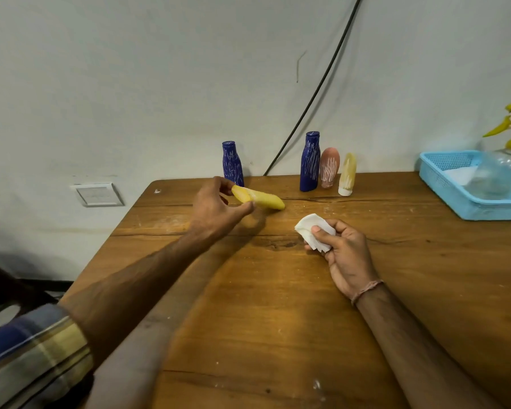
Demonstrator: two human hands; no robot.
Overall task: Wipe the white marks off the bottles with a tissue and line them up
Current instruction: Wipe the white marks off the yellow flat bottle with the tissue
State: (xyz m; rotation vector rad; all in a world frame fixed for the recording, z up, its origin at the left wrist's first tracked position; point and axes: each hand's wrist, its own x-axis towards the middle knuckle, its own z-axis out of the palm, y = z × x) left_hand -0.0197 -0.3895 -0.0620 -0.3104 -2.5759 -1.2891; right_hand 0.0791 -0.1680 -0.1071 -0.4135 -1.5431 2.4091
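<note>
While your left hand (216, 208) is pinching the yellow bottle (263, 199) by one end, low over the table (278, 305), and your right hand (348, 258) is gripping the tissue (310, 231), you are risking a slip onto the blue bottle (232, 165) behind.

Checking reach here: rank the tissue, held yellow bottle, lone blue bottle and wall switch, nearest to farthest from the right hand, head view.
From the right hand:
1. Tissue, pinched in that hand.
2. Yellow bottle, held by the left hand, up and left.
3. Lone blue bottle, standing at the table back edge, left.
4. Wall switch, beyond the table, far left.
</note>
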